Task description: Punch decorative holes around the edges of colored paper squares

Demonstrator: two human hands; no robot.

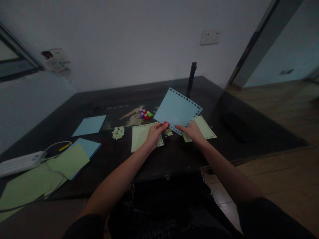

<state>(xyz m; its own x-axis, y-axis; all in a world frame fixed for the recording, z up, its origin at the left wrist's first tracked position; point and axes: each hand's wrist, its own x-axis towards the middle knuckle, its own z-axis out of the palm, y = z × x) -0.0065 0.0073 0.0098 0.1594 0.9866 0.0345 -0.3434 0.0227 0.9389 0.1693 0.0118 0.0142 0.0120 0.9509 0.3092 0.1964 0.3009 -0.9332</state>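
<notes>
My left hand (155,132) is closed around a small red craft punch (166,124), which sits at the lower edge of a light blue paper sheet (175,108). Shaped holes run along several edges of that sheet. My right hand (191,131) pinches the sheet near its lower right, thumb on top. Beneath the hands lie a pale yellow-green sheet (141,134) with punched edges and another punched yellow-green sheet (205,127) to the right. Small paper cut-outs (168,132) are scattered between the hands. Several colourful punches (145,114) with eye-like dots cluster just beyond.
A pile of cut-outs (118,132) lies left of centre. Blue paper (89,125), green sheets (47,174) and a white power strip (21,163) with cables occupy the left side. A black upright post (191,78) stands at the back of the dark table (171,162).
</notes>
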